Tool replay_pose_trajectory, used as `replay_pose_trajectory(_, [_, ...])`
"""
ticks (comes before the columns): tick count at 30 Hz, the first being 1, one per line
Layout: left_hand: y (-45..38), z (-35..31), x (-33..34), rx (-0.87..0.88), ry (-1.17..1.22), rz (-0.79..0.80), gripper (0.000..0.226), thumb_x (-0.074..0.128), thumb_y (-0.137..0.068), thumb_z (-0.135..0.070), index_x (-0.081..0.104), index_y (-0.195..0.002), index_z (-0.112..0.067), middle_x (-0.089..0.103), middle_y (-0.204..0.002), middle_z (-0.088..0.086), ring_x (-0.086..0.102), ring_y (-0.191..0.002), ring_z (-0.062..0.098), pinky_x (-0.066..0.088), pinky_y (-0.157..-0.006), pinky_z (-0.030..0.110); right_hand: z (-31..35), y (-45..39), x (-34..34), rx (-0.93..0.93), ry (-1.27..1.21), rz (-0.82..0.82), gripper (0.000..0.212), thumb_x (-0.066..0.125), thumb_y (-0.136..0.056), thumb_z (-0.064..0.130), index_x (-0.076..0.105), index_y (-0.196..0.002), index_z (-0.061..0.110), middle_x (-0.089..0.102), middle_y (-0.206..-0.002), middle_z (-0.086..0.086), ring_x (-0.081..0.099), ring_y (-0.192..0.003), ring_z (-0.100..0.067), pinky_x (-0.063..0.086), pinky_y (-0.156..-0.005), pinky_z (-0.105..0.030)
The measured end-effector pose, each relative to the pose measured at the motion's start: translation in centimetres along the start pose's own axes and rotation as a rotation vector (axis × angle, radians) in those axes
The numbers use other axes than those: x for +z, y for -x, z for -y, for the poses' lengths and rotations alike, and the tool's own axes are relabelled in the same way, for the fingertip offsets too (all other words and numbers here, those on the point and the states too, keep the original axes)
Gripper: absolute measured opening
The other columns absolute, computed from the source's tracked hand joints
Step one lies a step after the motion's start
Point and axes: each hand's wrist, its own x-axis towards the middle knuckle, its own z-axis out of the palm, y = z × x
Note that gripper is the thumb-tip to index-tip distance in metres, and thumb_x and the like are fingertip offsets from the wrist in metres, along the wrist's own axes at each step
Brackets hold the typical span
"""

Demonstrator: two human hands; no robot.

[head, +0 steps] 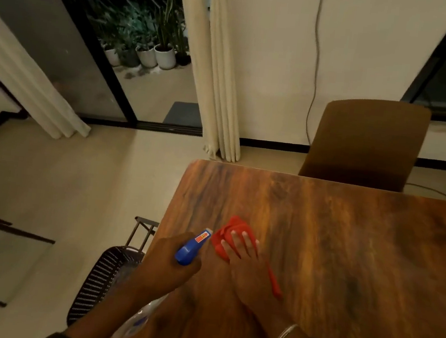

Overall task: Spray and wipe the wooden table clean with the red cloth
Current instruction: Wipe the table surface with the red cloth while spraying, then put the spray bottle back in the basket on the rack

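Wooden table (345, 252): fills the lower right; dark, streaked grain; near-left corner beside the hands; far edge running under the chair back.
Floor (76, 180): pale, to the left of the table and beyond its far edge.
Wall (270, 63): cream, behind the table; thin cable (315, 68) hanging down it to the skirting.
Glass door (137, 34): black-framed, upper left; potted plants (157, 53) in white pots outside, dark mat (183, 113) on the ground near them.
Curtains (216, 70): cream, gathered in folds at the right of the door; a second drape at the far left.
Chair (366, 140): brown back, at the far side of the table, partly behind its edge.
Suitcase (109, 275): dark with a dotted pattern, on the floor just beside the table's left edge, handle raised.
Right hand (244, 265): flat on the red cloth, fingers straight and spread, pressing it against the tabletop; metal bangle (284, 335) at the wrist, dark sleeve below.
Left hand (169, 265): fingers curled round the spray bottle, clamped on its neck, over the table's left edge.
Red cloth (233, 227): crumpled on the table near the left edge, under the right-hand fingers; a strip showing at the hand's right side.
Spray bottle (192, 247): blue trigger head with a red label, nozzle toward the cloth, just beside it; clear body partly hidden below the forearm.
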Motion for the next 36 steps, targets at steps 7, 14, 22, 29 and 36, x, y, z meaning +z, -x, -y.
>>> replay_pose_trajectory(7, [-1.2, 6.3, -4.4, -0.139, 0.079, 0.151, 0.026, 0.064, -0.093, -0.024, 0.057, -0.114, -0.010, 0.066, -0.097, 0.003, 0.059, -0.083, 0.009, 0.050, -0.095, 0.038, 2.0, -2.4, -0.7, 0.485, -0.054, -0.037, 0.058, 0.024, -0.106, 0.045, 0.018, -0.164, 0.036, 0.004, -0.175, -0.013, 0.008, -0.159, -0.043, 0.015, -0.127, -0.060])
replay_pose_trajectory(14, [-1.6, 4.6, -6.0, -0.090, 0.156, 0.180, 0.028, 0.060, -0.095, -0.014, 0.057, -0.117, 0.002, 0.063, -0.105, 0.018, 0.063, -0.096, 0.027, 0.048, -0.098, 0.045, 5.2, -0.9, -5.7, 0.496, -0.431, -0.046, 0.054, 0.061, -0.102, 0.017, 0.048, -0.154, 0.018, 0.031, -0.168, -0.011, 0.033, -0.152, -0.028, 0.023, -0.125, -0.036])
replay_pose_trajectory(22, [-1.1, 1.7, -8.2, -0.024, 0.319, 0.008, 0.033, 0.061, -0.094, -0.009, 0.056, -0.124, 0.003, 0.064, -0.114, 0.025, 0.061, -0.108, 0.039, 0.049, -0.096, 0.047, 7.8, -1.0, -14.5, 0.734, -1.200, -0.366, 0.046, 0.059, -0.100, 0.004, 0.051, -0.146, 0.010, 0.059, -0.140, -0.017, 0.060, -0.116, -0.028, 0.053, -0.100, -0.045])
replay_pose_trajectory(29, [3.5, 4.2, -9.4, 0.095, 0.433, -0.165, 0.017, 0.069, -0.088, -0.037, 0.060, -0.099, -0.027, 0.067, -0.085, -0.010, 0.066, -0.074, 0.002, 0.051, -0.070, 0.014, 9.8, 1.8, -16.1, 0.667, -1.549, -0.219, 0.047, 0.062, -0.099, 0.035, 0.059, -0.141, 0.016, 0.061, -0.145, -0.015, 0.065, -0.089, -0.008, 0.051, -0.071, -0.029])
replay_pose_trajectory(36, [9.1, 8.7, -11.9, -0.016, 0.437, -0.344, 0.023, 0.069, -0.089, -0.031, 0.061, -0.098, -0.011, 0.069, -0.081, 0.001, 0.067, -0.072, 0.008, 0.050, -0.068, 0.019, 15.2, 2.2, -16.8, 0.581, -1.661, -0.205, 0.065, 0.078, -0.090, 0.014, 0.048, -0.148, 0.022, 0.063, -0.135, -0.011, 0.070, -0.109, -0.033, 0.063, -0.065, -0.031])
